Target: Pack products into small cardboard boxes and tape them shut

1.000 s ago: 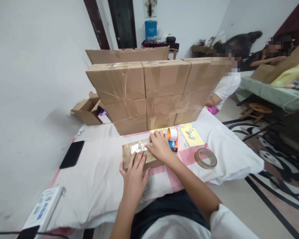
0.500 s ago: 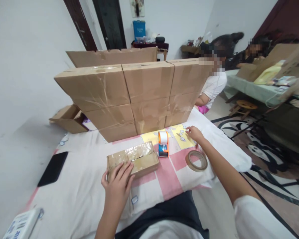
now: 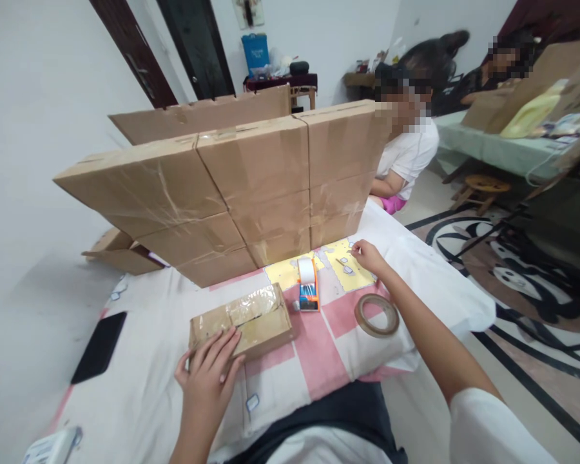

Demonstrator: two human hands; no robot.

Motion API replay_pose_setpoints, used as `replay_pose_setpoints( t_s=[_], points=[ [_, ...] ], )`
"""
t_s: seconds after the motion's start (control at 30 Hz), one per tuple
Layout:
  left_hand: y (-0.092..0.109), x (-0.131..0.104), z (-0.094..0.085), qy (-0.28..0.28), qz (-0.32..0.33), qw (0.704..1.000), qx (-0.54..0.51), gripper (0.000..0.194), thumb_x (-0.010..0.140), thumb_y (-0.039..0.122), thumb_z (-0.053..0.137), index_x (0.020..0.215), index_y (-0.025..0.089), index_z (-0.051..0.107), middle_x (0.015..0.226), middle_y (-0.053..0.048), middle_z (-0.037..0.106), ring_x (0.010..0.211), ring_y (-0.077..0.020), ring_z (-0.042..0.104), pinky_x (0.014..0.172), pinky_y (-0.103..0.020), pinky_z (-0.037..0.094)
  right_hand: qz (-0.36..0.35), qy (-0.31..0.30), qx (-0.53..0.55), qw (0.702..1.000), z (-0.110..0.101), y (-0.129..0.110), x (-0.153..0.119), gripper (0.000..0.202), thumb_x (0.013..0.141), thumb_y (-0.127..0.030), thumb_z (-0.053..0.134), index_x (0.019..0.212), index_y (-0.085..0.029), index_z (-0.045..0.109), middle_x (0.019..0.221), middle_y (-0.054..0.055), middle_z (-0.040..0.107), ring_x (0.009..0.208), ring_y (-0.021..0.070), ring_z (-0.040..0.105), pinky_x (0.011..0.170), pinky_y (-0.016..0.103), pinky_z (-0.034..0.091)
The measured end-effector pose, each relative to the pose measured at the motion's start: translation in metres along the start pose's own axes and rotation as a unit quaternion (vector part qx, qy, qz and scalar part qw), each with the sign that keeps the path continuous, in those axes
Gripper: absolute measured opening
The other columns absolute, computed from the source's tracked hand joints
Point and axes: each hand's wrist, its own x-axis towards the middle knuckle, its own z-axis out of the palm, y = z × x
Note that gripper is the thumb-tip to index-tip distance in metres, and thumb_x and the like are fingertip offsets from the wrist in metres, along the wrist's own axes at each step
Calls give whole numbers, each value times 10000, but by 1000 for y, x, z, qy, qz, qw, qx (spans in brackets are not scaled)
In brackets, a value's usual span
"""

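A small taped cardboard box (image 3: 265, 325) lies on the patterned cloth in front of me. My left hand (image 3: 210, 370) rests on its left end, fingers apart over the top and front edge. Right of the box stands an orange and blue tape dispenser (image 3: 309, 293) with a white roll. My right hand (image 3: 366, 256) hovers over the yellow patch of cloth, fingers curled together; what they hold, if anything, is too small to make out. A brown tape roll (image 3: 377, 316) lies below that hand, near my forearm.
A wall of stacked cardboard boxes (image 3: 265, 174) stands behind the work area. At the left lie a black tablet-like object (image 3: 99, 348) and a white power strip-like object (image 3: 53, 446). A person in a white shirt (image 3: 408, 151) sits beyond the bed's right side; another sits farther back.
The view has shifted, so the boxes and my left hand appear farther left. My right hand's fingers are drawn closer together. My left hand stays on the small box.
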Motion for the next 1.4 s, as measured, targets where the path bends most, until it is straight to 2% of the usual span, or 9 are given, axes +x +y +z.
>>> replay_pose_setpoints(
  t_s=[0.1,0.17,0.27,0.37,0.5,1.1,1.17,1.3,1.4],
  points=[
    [-18,0,-7,-48,21,999,-17,382,909,337,610,1290,348,637,1285,-38,717,1174,-275,648,1069,-463,271,-99,-28,61,993,-7,-33,-44,87,836,-119,551,817,-188,599,920,60,631,853,190,566,810,298,437],
    [-35,0,-14,-83,37,995,-44,382,887,339,626,1268,339,656,1280,-47,719,1195,-276,639,1063,-456,315,-213,-82,137,964,-1,-63,-81,117,854,-101,537,859,-204,593,926,39,614,868,189,572,824,311,447],
    [-56,0,-24,-112,16,989,-91,357,874,340,625,1225,305,678,1277,-70,718,1228,-289,622,1071,-486,358,-291,-185,164,924,24,-104,-130,104,874,-116,583,901,-216,595,953,30,599,890,191,583,777,301,450],
    [-67,-1,-29,-115,-20,985,-124,339,874,342,624,1204,287,680,1279,-78,713,1258,-296,605,1085,-515,380,-326,-218,127,911,55,-128,-153,61,888,-161,644,879,-210,608,941,34,589,869,196,580,745,303,437],
    [-65,-1,-29,-104,-8,985,-135,340,868,309,647,1206,276,668,1270,-83,713,1255,-295,606,1079,-513,392,-347,-196,109,911,81,-139,-152,52,921,-211,655,886,-203,616,949,42,592,888,202,576,763,317,428],
    [-60,9,-23,-96,61,985,-133,334,847,276,678,1180,256,666,1190,-95,741,1171,-315,627,998,-503,385,-301,-210,200,908,94,-143,-144,125,885,-199,707,869,-201,582,1003,47,558,978,209,563,839,328,471],
    [-62,8,-23,-96,60,984,-136,338,844,273,681,1181,255,665,1190,-95,740,1169,-314,626,991,-501,386,-284,-183,212,917,95,-142,-142,246,850,-249,758,1028,-205,593,1122,79,570,1085,244,558,922,379,477],
    [-61,9,-22,-99,64,984,-134,340,830,278,681,1170,268,668,1174,-81,748,1155,-313,631,980,-498,381,-248,-183,220,926,105,-136,-136,797,759,-334,849,1430,-242,429,1426,139,513,1315,323,484,1059,480,423],
    [-57,12,-22,-102,81,984,-125,327,816,285,679,1143,268,675,1141,-82,759,1123,-317,639,950,-498,374,-259,-252,232,903,114,-131,-133,788,761,-322,849,1444,-273,458,1383,105,594,1258,307,552,1031,443,442]
  ],
)
